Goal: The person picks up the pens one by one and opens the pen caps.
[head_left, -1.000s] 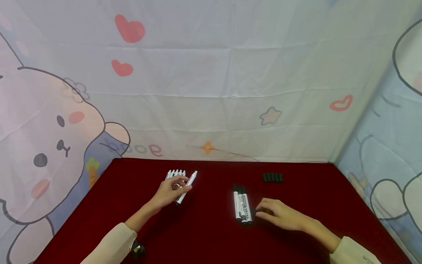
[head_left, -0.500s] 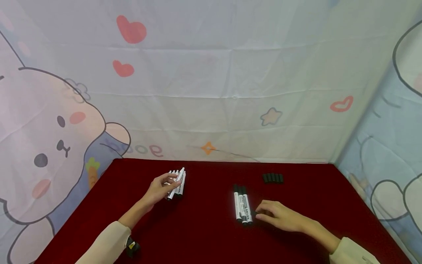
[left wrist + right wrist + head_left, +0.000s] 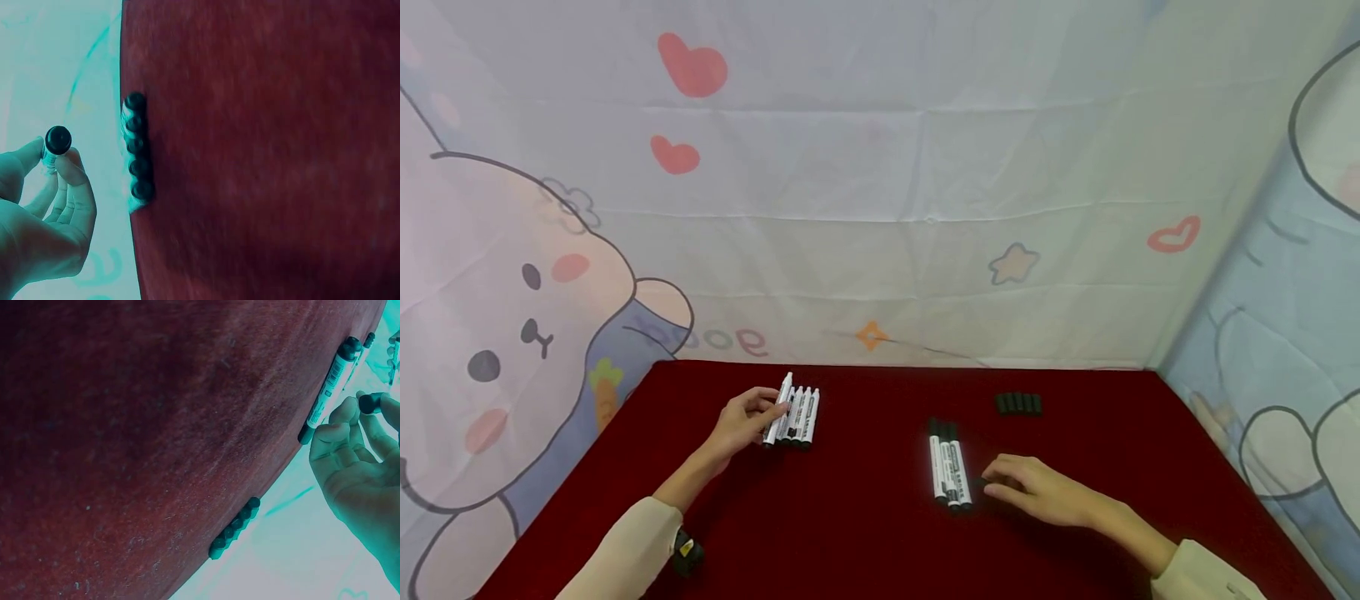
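My left hand [image 3: 739,427] pinches an uncapped white marker [image 3: 783,396] between thumb and fingers, at the left end of a row of several uncapped markers [image 3: 805,419]. In the left wrist view the held marker's black end [image 3: 58,140] faces the camera, apart from the row's black ends [image 3: 135,145]. On the right, my right hand [image 3: 1041,492] holds a small black marker cap [image 3: 371,403] between thumb and fingers, seen best in the right wrist view. Just left of that hand lies a group of capped white markers [image 3: 951,471].
Several black caps [image 3: 1019,404] stand side by side near the back right of the red-covered table [image 3: 865,517]. A printed cloth backdrop [image 3: 850,208] rises behind the table's far edge. A dark device [image 3: 687,553] sits at the left wrist.
My left hand has carried the uncapped marker leftward, from the right of the row, across it, to its left end. The right hand has stayed in place with the cap.
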Tool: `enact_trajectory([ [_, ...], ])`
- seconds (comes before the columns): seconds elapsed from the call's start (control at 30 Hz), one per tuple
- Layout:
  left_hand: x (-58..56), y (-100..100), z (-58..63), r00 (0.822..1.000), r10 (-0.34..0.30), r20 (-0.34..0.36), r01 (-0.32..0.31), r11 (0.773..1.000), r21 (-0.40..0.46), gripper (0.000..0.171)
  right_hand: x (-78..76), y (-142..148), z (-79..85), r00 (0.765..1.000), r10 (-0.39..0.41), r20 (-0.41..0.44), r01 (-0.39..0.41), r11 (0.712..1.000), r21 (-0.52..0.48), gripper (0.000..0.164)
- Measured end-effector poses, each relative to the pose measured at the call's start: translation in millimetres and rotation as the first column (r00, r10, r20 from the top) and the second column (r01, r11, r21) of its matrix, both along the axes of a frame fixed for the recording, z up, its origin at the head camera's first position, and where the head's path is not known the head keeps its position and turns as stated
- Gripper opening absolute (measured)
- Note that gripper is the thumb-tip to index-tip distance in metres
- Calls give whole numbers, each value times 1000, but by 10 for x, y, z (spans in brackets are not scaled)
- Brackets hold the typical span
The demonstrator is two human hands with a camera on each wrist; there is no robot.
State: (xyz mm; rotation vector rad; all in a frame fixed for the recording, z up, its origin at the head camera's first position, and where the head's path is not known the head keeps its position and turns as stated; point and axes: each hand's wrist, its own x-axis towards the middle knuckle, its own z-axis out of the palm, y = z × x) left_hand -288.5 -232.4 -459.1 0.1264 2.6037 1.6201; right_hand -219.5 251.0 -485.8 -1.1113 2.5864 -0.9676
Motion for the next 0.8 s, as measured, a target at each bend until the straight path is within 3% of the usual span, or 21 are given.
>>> enact_trajectory([
  [0.37,-132,-217,-27,995,92,28,-91,995,-41,55,-25,35,-26,1000,10,13,-10,1000,3,31],
  [0.57,-157,-286,-66,991,130,14,-128,986,-107,54,-21,17,-29,999,21,26,-21,1000,-3,32],
  [0.8,-171,-289,-154,989,146,30,-142,983,-113,53,-14,6,-32,999,31,23,-31,1000,1,33],
])
